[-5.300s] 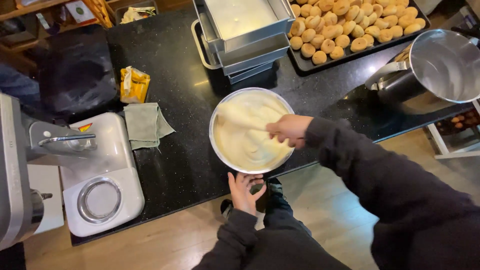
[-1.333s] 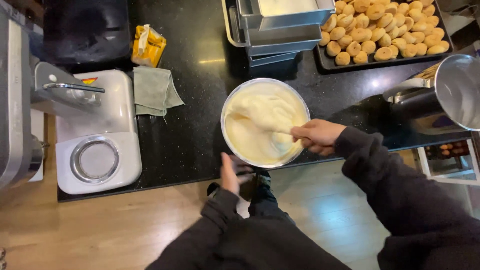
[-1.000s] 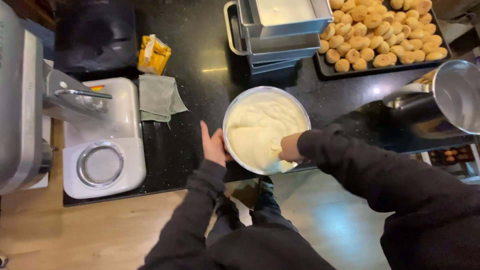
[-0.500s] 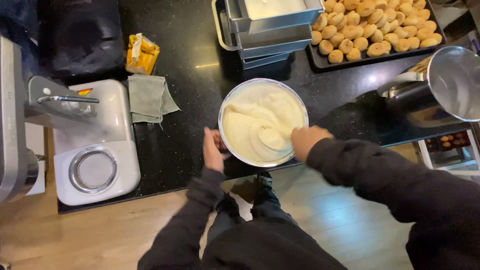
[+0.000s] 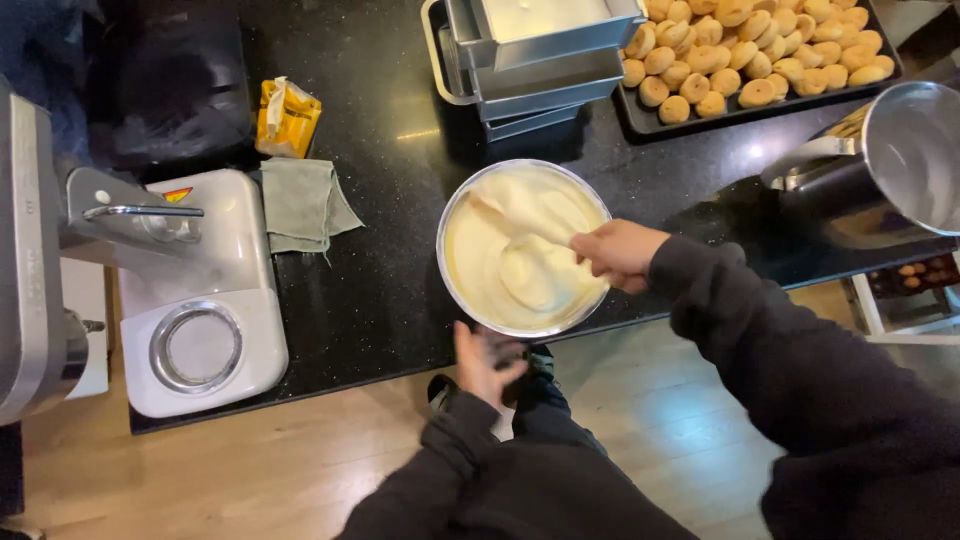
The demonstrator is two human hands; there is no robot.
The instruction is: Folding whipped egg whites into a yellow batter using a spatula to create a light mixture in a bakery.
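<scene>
A round, shiny metal mixing bowl [image 5: 527, 250] sits upright at the near edge of the black stone counter [image 5: 380, 270], filled with smooth, pale cream-coloured batter [image 5: 510, 265] swept into soft folds. A pale spatula [image 5: 520, 215], coated in the same batter, lies tilted across the bowl's far half, its blade sunk in the mix.

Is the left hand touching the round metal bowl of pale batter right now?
Cannot tell. In the head view the left hand is motion-blurred at the near rim of the round metal bowl, hiding any contact or gap.
</scene>
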